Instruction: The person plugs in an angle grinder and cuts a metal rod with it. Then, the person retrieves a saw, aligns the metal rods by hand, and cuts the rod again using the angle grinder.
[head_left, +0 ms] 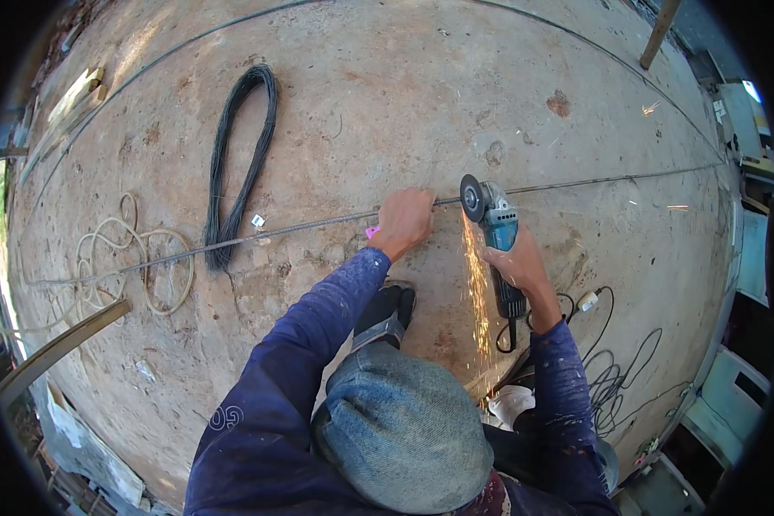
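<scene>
A long thin steel rebar (310,227) lies across the concrete floor from left to right. My left hand (402,221) presses down on it and grips it. My right hand (514,260) holds a teal and black angle grinder (494,225) by its body. The grinder's disc (471,198) touches the bar just right of my left hand. Orange sparks (477,292) stream down toward my legs. My black shoe (385,311) stands just below the bar.
A coil of black wire (236,163) lies across the bar at the left, with a loose pale rope (138,258) beyond it. The grinder's black cable (606,370) and a white plug (587,301) trail at the right. Wooden planks (60,344) lie at the left edge.
</scene>
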